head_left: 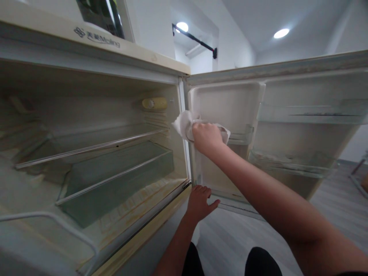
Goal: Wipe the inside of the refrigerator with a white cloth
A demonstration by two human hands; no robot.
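My right hand [207,136] is closed around a crumpled white cloth [184,123], which presses against the hinge side of the open fridge door [230,97]. One end of the cloth pokes out beyond my knuckles toward the fridge frame. Lower down, my left hand [200,201] rests near the bottom hinge corner of the door, its fingers laid out and its thumb spread away, holding nothing. To the left stands the fridge interior, with a glass shelf [94,150] and a clear greenish drawer [120,188] on its stained floor.
Clear door racks [310,115] line the inside of the door on the right. A white curved wire piece [54,215] juts across the lower left. A yellowish lamp cover [154,103] sits on the inner wall. Grey flooring [227,234] lies below, around my dark-clothed knees.
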